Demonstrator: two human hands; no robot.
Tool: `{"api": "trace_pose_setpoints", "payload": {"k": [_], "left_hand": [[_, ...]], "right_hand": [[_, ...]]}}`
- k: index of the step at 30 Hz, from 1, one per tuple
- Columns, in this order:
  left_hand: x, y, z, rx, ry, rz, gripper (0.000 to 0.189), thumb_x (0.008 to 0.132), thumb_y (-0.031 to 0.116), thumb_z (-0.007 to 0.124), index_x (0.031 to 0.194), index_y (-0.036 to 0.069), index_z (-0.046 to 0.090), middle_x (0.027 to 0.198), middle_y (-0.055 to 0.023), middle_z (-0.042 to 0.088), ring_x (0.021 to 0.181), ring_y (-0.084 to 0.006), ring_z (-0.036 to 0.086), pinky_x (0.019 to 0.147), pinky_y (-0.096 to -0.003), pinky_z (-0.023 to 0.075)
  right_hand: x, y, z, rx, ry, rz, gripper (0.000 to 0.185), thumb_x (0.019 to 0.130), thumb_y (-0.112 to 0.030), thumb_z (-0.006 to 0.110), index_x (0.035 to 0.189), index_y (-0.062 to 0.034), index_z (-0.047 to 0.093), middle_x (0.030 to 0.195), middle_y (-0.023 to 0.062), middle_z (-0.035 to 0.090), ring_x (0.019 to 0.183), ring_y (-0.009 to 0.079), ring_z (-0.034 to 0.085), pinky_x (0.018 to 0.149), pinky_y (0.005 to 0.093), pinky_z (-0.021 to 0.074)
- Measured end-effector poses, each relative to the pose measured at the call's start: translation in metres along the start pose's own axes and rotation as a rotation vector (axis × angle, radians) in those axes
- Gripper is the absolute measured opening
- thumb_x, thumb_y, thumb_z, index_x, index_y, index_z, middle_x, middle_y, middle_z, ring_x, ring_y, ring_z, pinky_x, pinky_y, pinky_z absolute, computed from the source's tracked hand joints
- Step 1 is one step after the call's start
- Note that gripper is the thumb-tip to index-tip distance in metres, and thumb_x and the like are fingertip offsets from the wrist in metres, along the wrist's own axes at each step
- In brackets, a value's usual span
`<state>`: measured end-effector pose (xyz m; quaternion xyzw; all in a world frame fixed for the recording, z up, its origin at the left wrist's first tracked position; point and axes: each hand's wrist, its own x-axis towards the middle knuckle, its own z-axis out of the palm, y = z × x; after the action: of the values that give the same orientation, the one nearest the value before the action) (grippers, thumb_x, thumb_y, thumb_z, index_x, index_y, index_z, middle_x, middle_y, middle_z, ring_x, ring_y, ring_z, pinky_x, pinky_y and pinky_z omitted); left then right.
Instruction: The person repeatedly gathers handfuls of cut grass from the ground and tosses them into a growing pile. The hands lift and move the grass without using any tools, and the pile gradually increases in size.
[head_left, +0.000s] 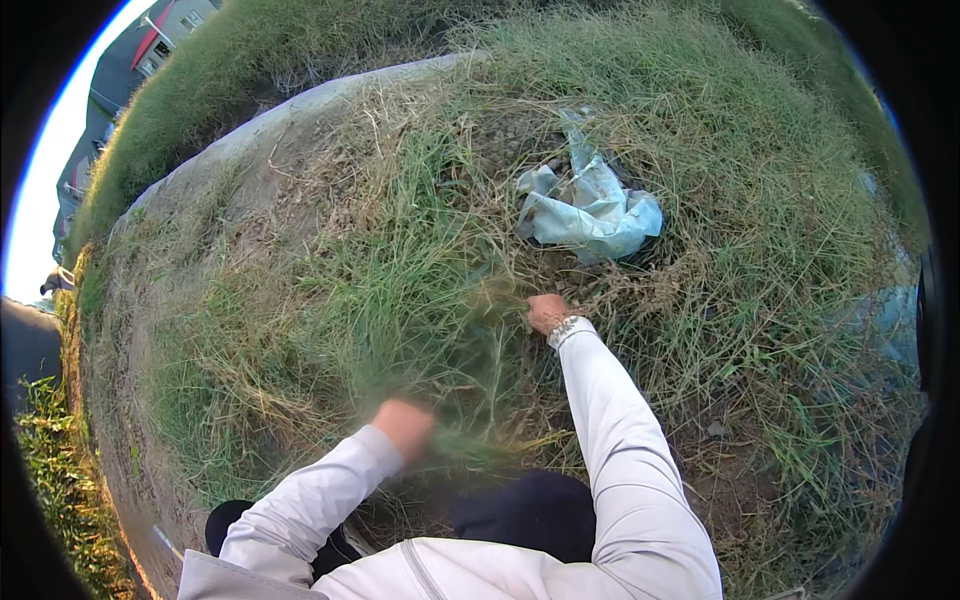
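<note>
My left hand (405, 429) is blurred and looks curled around a bunch of green grass (480, 442), whose blades smear out to its right, close in front of my knees. Farther out, my right hand (548, 312) is curled low among dry and green stems. Its fingers face down and to the left, and whatever they may hold is hidden in the blurred grass beside them. Just beyond the right hand, a crumpled pale-blue plastic sheet (600, 214) lies on the ground. Tangled green grass (405, 247) spreads between and ahead of both hands.
Bare soil and a pale raised edge (322, 97) curve along the far left. Dense tall grass (720, 112) stands at the back right. More bluish sheeting (889, 322) shows through weeds at the right rim. My dark-clothed knee (525, 514) is close below the hands. Buildings (161, 45) appear upper left.
</note>
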<state>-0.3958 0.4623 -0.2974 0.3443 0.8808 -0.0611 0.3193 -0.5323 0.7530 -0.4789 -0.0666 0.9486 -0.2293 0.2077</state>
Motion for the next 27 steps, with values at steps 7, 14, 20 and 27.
{"api": "trace_pose_setpoints", "payload": {"k": [7, 14, 20, 27], "left_hand": [[-0.014, -0.012, 0.003, 0.007, 0.152, 0.103, 0.023, 0.061, 0.019, 0.069, 0.079, 0.007, 0.062, 0.062, -0.0106, 0.062, 0.062, -0.0319, 0.063, 0.055, -0.0432, 0.0487], [-0.018, -0.025, 0.018, -0.14, 0.281, 0.065, 0.011, 0.051, 0.012, 0.067, 0.062, 0.008, 0.066, 0.064, -0.0121, 0.063, 0.066, -0.0319, 0.064, 0.058, -0.0413, 0.05], [0.002, -0.035, 0.014, -0.154, 0.222, 0.106, 0.017, 0.046, 0.011, 0.069, 0.063, 0.007, 0.066, 0.065, -0.0142, 0.063, 0.067, -0.0335, 0.063, 0.06, -0.0417, 0.0502], [0.005, -0.039, 0.005, -0.171, 0.214, 0.126, 0.018, 0.047, 0.014, 0.073, 0.062, 0.008, 0.066, 0.064, -0.013, 0.063, 0.067, -0.0329, 0.063, 0.061, -0.0407, 0.0503]], "right_hand": [[-0.013, -0.001, 0.003, -0.069, 0.094, 0.103, 0.026, 0.076, -0.02, 0.052, 0.084, -0.0015, 0.069, 0.091, 0.023, 0.065, 0.091, 0.0406, 0.06, 0.081, 0.0459, 0.0475], [-0.091, 0.036, 0.003, 0.277, 0.25, 0.229, 0.032, 0.079, -0.014, 0.048, 0.103, 0.0003, 0.063, 0.09, 0.0279, 0.062, 0.088, 0.047, 0.056, 0.074, 0.0472, 0.0439], [-0.052, 0.059, 0.026, 0.088, 0.221, 0.216, 0.023, 0.077, -0.015, 0.053, 0.086, 0.0045, 0.061, 0.086, 0.0279, 0.061, 0.087, 0.0473, 0.055, 0.073, 0.0506, 0.0434], [-0.056, 0.071, 0.029, 0.089, 0.285, 0.285, 0.022, 0.074, -0.014, 0.051, 0.082, 0.0044, 0.062, 0.082, 0.0263, 0.06, 0.082, 0.0474, 0.054, 0.072, 0.0512, 0.0433]]}}
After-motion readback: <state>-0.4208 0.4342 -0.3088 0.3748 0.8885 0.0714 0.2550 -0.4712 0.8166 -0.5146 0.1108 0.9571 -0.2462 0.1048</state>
